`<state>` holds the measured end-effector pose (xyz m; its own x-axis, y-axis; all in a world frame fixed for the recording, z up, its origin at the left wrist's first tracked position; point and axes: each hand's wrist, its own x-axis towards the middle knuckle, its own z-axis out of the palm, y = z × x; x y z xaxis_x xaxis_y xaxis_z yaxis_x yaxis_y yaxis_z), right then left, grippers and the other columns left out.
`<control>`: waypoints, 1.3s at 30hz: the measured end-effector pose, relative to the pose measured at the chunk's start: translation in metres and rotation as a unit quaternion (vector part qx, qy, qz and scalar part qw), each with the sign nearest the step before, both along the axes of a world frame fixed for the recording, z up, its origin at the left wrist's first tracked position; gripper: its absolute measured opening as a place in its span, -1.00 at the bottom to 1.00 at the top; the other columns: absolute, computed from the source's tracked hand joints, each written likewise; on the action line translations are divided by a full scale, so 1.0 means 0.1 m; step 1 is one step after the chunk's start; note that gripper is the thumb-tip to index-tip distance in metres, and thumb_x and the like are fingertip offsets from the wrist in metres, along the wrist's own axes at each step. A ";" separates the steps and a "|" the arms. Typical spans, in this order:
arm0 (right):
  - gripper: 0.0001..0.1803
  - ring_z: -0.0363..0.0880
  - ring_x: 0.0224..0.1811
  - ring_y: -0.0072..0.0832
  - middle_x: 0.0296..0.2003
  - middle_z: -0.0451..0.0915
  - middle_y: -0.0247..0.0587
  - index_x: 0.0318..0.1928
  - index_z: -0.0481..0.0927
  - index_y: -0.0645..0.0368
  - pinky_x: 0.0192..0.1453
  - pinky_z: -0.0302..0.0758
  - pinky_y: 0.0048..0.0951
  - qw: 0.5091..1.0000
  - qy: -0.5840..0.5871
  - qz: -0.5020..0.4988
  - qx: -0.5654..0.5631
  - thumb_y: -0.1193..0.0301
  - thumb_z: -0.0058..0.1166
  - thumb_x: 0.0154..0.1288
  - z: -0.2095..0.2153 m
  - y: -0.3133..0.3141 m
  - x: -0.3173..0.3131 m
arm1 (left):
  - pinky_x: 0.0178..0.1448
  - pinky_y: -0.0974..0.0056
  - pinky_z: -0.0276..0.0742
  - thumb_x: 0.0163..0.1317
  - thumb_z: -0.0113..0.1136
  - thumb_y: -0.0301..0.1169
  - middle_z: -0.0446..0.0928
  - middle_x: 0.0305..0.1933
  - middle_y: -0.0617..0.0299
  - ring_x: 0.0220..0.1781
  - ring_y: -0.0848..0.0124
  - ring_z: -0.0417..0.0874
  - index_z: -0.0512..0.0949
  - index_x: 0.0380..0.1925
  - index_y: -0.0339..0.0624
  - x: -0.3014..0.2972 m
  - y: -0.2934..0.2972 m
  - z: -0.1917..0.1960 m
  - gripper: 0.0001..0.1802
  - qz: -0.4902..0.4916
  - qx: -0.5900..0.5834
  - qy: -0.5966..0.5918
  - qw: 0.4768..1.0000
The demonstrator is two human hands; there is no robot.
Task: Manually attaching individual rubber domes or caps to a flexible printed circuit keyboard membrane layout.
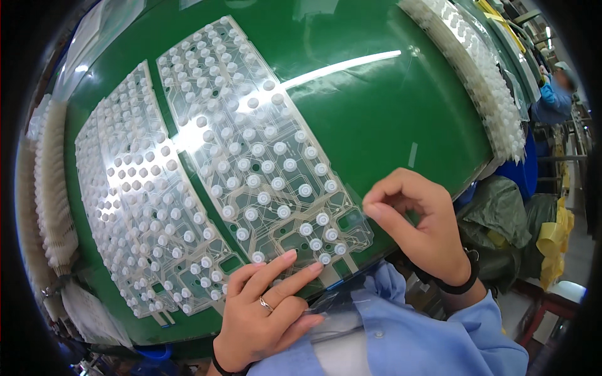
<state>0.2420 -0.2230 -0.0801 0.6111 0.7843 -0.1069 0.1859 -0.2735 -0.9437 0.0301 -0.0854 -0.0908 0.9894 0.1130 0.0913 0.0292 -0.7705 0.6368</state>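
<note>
A clear keyboard membrane sheet (pixel 268 167) with printed traces and rows of white rubber domes lies on the green tabletop in front of me. My left hand (pixel 266 310) rests at its near edge with fingers stretched out, the tips on the sheet among the lowest domes. Just off the sheet's lower right corner is my right hand (pixel 419 222), its thumb and forefinger pressed together. Whatever is in that pinch, if anything, is too small to make out. A second membrane sheet (pixel 135 182) of the same kind lies to the left, with a narrow green gap between them.
Stacks of domed sheets stand at the table's right edge (pixel 470 72) and left edge (pixel 55 188). A small clear strip (pixel 412 154) lies on the green surface (pixel 370 113). Dark green bags (pixel 498 216) sit beyond the right edge. Farther off is a person in blue (pixel 552 100).
</note>
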 end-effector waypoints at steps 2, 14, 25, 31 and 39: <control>-0.97 0.44 -0.52 -0.71 -0.38 0.57 -0.32 -0.29 0.61 0.27 -0.49 0.32 -0.65 1.000 -0.005 -0.002 -0.019 0.57 0.16 0.24 -0.01 0.09 0.02 | 0.23 0.04 0.26 0.13 0.29 -0.05 0.62 0.11 0.28 0.27 0.11 0.48 0.43 -0.61 -0.03 0.00 0.02 0.01 -0.62 -0.002 -0.005 0.008 1.000; -0.94 0.37 -0.65 -0.63 -0.48 0.56 -0.28 -0.35 0.62 0.22 -0.54 0.28 -0.55 0.994 -0.091 -0.005 -0.062 0.60 0.20 0.15 -0.03 0.18 -0.05 | 0.17 0.08 0.25 0.16 0.25 -0.01 0.63 0.10 0.28 0.24 0.15 0.49 0.43 -0.62 -0.01 0.00 0.05 0.01 -0.60 -0.015 -0.007 0.010 1.000; -0.93 0.33 -0.66 -0.65 -0.49 0.54 -0.30 -0.34 0.63 0.21 -0.56 0.24 -0.56 0.994 -0.093 -0.009 -0.056 0.61 0.20 0.15 -0.05 0.18 -0.05 | 0.13 0.08 0.27 0.16 0.25 -0.01 0.64 0.08 0.28 0.23 0.14 0.50 0.42 -0.62 -0.01 0.00 0.03 0.01 -0.60 -0.004 0.004 0.002 1.000; -0.93 0.33 -0.67 -0.65 -0.49 0.55 -0.31 -0.33 0.63 0.20 -0.57 0.24 -0.57 0.993 -0.099 -0.009 -0.061 0.60 0.21 0.15 -0.06 0.17 -0.05 | 0.13 0.08 0.26 0.16 0.25 0.00 0.64 0.08 0.28 0.22 0.14 0.51 0.42 -0.62 -0.01 0.00 0.05 -0.03 -0.60 -0.015 -0.012 0.001 1.000; -0.93 0.36 -0.67 -0.64 -0.48 0.56 -0.32 -0.35 0.63 0.18 -0.57 0.25 -0.57 0.991 -0.109 -0.013 -0.070 0.59 0.21 0.14 -0.05 0.20 -0.06 | 0.13 0.08 0.26 0.14 0.25 0.00 0.64 0.08 0.28 0.22 0.15 0.51 0.42 -0.62 -0.01 0.01 0.04 0.01 -0.60 -0.005 -0.004 0.005 1.000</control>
